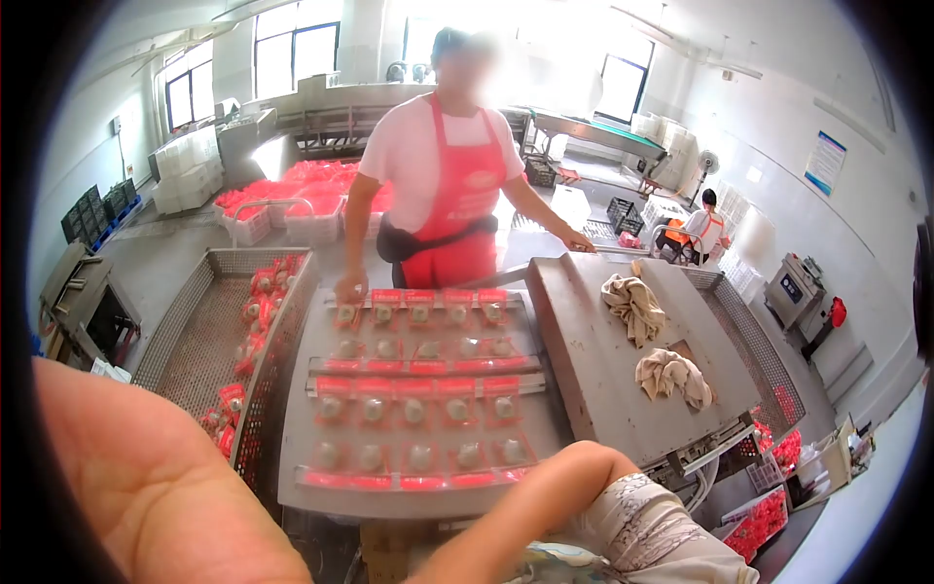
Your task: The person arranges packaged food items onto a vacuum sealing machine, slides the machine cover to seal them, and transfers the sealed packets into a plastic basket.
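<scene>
My left hand point(161, 477) is raised very close to the camera at the lower left, with the palm side showing. Its fingers run past the edge of the picture, so I cannot see whether they hold anything. My right arm point(545, 501) is bent across the bottom, and its hand is out of view. In front of me is a metal worktop point(389, 504) with several rows of clear packets with red print, each holding a pale round item, such as a front-row packet point(420, 457). Metal bars point(428, 364) run along the rows.
A co-worker in a red apron point(457, 185) stands across, one hand near the packets. A perforated bin point(185, 321) with red packets is left. Two cloths point(671, 378) lie on a metal lid point(603, 380) at right. Behind are red-filled crates point(316, 226) and a seated person point(702, 229).
</scene>
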The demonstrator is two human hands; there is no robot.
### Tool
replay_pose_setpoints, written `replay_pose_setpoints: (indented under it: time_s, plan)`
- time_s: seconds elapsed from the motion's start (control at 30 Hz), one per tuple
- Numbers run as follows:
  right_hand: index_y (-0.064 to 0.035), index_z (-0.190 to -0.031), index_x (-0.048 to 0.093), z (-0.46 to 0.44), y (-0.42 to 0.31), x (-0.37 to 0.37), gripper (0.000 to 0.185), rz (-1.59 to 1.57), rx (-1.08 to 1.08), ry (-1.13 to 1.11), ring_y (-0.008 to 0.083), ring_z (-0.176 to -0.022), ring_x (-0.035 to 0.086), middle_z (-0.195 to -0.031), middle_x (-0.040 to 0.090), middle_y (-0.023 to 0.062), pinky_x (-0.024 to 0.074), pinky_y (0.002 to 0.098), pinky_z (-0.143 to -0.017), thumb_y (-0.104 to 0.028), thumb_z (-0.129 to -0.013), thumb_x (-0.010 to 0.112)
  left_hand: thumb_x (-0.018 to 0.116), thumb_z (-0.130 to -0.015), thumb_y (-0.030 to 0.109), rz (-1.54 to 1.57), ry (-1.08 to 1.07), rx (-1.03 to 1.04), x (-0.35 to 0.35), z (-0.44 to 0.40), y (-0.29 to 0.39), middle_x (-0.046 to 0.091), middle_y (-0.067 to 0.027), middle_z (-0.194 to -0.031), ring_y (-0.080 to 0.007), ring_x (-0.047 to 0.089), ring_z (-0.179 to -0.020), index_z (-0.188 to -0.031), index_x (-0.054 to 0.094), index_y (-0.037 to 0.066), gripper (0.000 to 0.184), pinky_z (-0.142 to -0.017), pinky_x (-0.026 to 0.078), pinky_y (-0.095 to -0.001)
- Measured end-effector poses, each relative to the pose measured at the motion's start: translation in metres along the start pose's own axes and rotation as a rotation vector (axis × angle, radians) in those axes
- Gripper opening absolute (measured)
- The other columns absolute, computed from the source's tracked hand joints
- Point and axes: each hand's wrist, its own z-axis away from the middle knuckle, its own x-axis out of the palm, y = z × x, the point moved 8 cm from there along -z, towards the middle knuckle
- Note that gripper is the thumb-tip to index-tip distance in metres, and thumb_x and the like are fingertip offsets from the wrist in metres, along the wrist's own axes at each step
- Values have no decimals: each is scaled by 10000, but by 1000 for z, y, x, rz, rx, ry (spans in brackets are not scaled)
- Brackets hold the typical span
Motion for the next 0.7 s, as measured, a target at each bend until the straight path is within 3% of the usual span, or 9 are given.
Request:
replay_pose_setpoints:
  time_s: [0.1,0.17,0.23,0.3,0.37,0.47,0.6,0.7]
  plan:
    - [56,-1078,604,40,-18,-26,344,155,169,124,230,-943,611,-1045,624,169,493,366,-802,-254,-944,540,546,-882,278,-1,0,4,-3,-2,3,495,-232,-1288,-349,470,-1224,-1374,290,-7,624,-1071,292,-512]
    - [53,-1075,609,78,-36,-56,335,367,324,324,236,-941,620,-1042,627,168,506,377,-792,-248,-939,551,544,-883,274,1,-10,5,-4,-2,5,495,-233,-1288,-350,469,-1224,-1375,288,-6,621,-1072,291,-513]
    - [31,-1123,604,135,-67,-100,393,738,502,694,170,-941,607,-1029,649,66,504,337,-792,-309,-927,580,541,-885,269,-4,-11,10,-5,-3,8,495,-233,-1288,-350,469,-1225,-1376,286,-6,617,-1072,290,-515]
    - [-14,-1147,611,206,-116,-143,326,968,445,1298,127,-861,610,-966,660,53,504,292,-769,-256,-930,586,538,-887,265,-7,-10,15,-7,-2,10,495,-233,-1288,-350,469,-1225,-1377,284,-5,614,-1073,289,-516]
    - [-24,-1151,606,263,-167,-158,300,1090,192,1568,104,-839,607,-957,656,42,505,268,-750,-232,-938,571,536,-889,260,-7,-13,22,-6,-2,12,495,-234,-1289,-351,468,-1225,-1377,282,-5,610,-1073,288,-518]
    - [-33,-1151,603,317,-174,-161,323,893,63,1655,78,-856,596,-954,650,23,495,245,-757,-263,-926,588,532,-892,253,-7,-10,18,-5,-1,13,495,-234,-1289,-351,468,-1226,-1378,279,-4,605,-1074,286,-520]
    - [-36,-1150,604,339,-132,-154,355,1007,419,1629,81,-851,601,-969,650,16,492,247,-773,-305,-919,598,526,-896,244,-7,-16,20,-2,-3,14,494,-235,-1289,-352,467,-1226,-1380,275,-3,599,-1076,284,-523]
    - [-28,-1151,601,351,-122,-154,351,902,326,1624,97,-854,612,-985,653,32,496,253,-775,-293,-921,596,522,-899,237,-2,-20,16,1,-4,16,494,-235,-1289,-352,467,-1226,-1381,272,-2,594,-1077,282,-525]
